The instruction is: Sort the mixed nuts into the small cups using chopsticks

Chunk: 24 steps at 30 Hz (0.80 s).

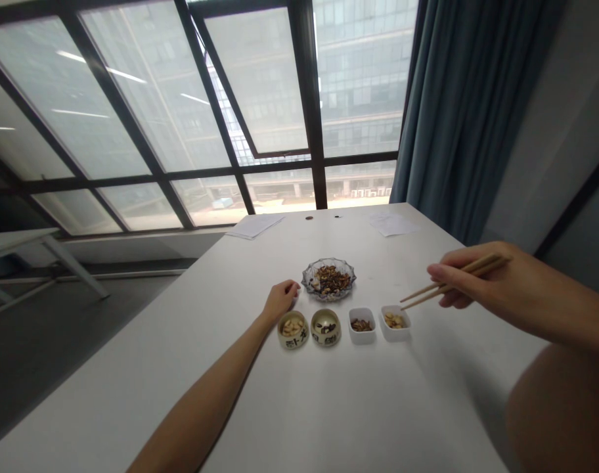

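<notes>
My right hand (469, 279) is closed round a pair of wooden chopsticks (427, 292), held above the table with the tips pointing left, just over the right white square dish (395, 322). My left hand (280, 299) rests on the table with fingers curled, touching the left rim of the glass dish (328, 279) of mixed nuts and seeds. In front of it stand two round cups (293, 329) (326, 326) and a second white square dish (362, 325), each with some nuts or seeds in it.
The white table (329, 407) has sheets of paper (255, 225) (392, 224) near its far edge. Large windows lie beyond, a blue curtain (457, 112) hangs at the right, and another table (18, 243) stands at the left.
</notes>
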Each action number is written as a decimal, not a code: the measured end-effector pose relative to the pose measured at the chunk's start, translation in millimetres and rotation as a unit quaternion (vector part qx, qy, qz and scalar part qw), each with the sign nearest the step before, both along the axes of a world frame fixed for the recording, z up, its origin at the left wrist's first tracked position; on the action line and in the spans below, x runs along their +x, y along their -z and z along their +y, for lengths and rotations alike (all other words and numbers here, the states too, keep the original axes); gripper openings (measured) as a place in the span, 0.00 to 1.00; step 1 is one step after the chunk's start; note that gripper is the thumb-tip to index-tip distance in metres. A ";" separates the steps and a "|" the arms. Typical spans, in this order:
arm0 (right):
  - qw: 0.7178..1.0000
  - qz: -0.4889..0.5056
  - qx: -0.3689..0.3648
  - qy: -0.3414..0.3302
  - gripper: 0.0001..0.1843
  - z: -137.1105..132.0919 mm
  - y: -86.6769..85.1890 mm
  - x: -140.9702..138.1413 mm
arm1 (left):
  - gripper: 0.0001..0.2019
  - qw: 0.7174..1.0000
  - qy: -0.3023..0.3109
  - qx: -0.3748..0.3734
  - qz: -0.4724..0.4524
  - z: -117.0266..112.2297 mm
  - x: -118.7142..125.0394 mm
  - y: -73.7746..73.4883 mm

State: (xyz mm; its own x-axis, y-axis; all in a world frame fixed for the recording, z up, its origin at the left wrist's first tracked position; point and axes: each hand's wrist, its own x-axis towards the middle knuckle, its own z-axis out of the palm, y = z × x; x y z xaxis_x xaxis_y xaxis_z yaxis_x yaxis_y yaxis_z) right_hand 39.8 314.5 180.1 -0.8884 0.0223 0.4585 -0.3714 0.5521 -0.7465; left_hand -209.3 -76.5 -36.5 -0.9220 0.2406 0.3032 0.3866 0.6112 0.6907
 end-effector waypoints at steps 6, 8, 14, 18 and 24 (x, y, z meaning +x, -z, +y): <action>1.000 0.019 0.022 -0.005 0.20 -12.5 -14.0 4.9 | 0.17 1.000 0.004 0.002 0.011 0.5 0.9 -0.8; 0.999 0.046 -0.004 0.009 0.19 -20.4 -16.7 0.5 | 0.16 1.000 0.005 0.002 0.011 0.5 0.9 -0.5; 0.993 0.077 -0.088 -0.015 0.20 -57.3 -2.9 -44.3 | 0.18 1.000 0.007 -0.006 0.002 0.0 -0.4 0.8; 0.991 0.064 -0.090 -0.072 0.22 -89.5 25.8 -85.8 | 0.19 1.000 0.007 -0.011 -0.005 0.9 1.1 -1.2; 0.992 0.070 -0.065 -0.083 0.19 -129.6 80.8 -129.8 | 0.19 1.000 0.011 -0.009 -0.006 2.7 4.6 -3.9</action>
State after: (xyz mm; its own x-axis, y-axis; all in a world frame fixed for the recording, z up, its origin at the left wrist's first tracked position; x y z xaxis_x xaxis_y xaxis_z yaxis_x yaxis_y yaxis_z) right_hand -90.1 184.9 99.3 -0.8125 -0.0532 0.5806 -0.5546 0.3774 -0.7416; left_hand -204.7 -73.9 -32.6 -0.9201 0.2660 0.2873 0.3916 0.6152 0.6842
